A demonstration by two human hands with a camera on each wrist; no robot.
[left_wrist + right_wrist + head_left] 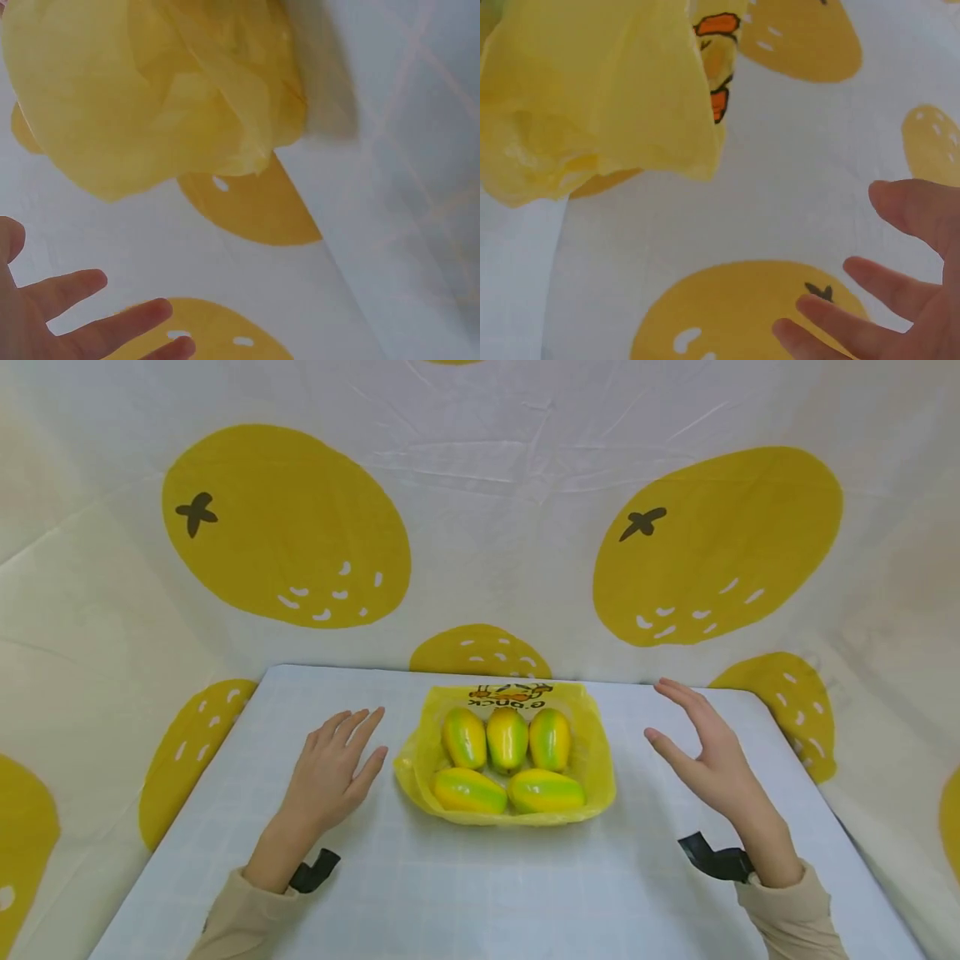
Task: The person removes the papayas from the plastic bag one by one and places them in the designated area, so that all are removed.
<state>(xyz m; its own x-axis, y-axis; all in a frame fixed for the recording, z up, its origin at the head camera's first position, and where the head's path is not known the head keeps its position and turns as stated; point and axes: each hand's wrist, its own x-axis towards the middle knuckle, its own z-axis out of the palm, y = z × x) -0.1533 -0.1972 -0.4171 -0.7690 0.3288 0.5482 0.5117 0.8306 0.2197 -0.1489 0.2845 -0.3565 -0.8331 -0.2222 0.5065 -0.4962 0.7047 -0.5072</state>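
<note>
A yellow plastic bag [603,777] lies spread open on the table, its printed duck side toward the back. Several glossy yellow-green oval fruits [507,739] rest in it, three upright behind and others lying crosswise in front. My left hand [326,772] hovers left of the bag, fingers extended and holding nothing. To the right, my right hand [708,760] is raised with thumb and fingers spread, apart from the bag. Both wrist views show the bag's crumpled side [150,97] beyond the spread fingers [892,289]; the fruits are mostly hidden there.
The table [480,893] has a pale checked cover. Behind and beside it hangs a white cloth [495,552] printed with large yellow fruits. A black strap [315,871] is on the left wrist, and another black strap [716,860] on the right.
</note>
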